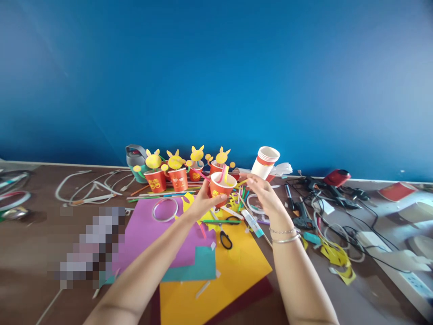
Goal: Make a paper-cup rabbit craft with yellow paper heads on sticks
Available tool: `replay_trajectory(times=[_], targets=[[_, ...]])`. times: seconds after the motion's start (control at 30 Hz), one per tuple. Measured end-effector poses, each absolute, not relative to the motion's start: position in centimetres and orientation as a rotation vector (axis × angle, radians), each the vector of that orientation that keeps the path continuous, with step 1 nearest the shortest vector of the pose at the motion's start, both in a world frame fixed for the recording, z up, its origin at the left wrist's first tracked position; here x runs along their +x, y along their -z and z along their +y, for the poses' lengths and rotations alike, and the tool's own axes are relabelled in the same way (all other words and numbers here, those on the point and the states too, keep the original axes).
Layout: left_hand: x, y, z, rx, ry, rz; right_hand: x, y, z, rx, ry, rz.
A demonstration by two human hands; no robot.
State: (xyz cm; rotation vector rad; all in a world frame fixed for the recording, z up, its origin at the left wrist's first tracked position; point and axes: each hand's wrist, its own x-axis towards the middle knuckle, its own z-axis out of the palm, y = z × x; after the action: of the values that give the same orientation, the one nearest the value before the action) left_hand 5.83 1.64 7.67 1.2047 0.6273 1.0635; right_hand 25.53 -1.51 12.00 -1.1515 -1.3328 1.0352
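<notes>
My left hand [204,198] is wrapped round a red paper cup [218,192] with a white inside, held above the coloured paper. A pink straw and a yellow piece stand up out of the cup, and another pink straw juts from its left side. My right hand [262,189] pinches a yellow straw [241,183] whose near end meets the cup's right side. Whether it goes through the wall I cannot tell. Behind stand several red cups [180,179] topped with yellow rabbit-eared heads [197,154] and round paws on straws.
Scissors [225,239] lie on yellow paper [237,266], beside purple paper [142,239]. A tilted stack of white cups [264,164] stands at the back. Glue guns [302,216], cables and a power strip [412,284] crowd the right; white cables [91,189] lie left.
</notes>
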Motion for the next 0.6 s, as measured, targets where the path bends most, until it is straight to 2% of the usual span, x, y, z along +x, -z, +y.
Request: replay_trajectory(times=[0.13,0.4,0.6], targets=[[6.3,-7.2,1.4,1.231,-1.129,0.612,24.1,-11.2,-1.2,-1.032,-1.166,-1.305],[5.5,-7.3,2.2,1.223,-1.394,0.681,22.8,-10.2,-0.4,-1.038,-1.140,-1.074],[4.6,-8.6,2.8,1.108,-1.287,0.530,23.2,-10.9,-0.9,-0.934,-1.123,-1.028]])
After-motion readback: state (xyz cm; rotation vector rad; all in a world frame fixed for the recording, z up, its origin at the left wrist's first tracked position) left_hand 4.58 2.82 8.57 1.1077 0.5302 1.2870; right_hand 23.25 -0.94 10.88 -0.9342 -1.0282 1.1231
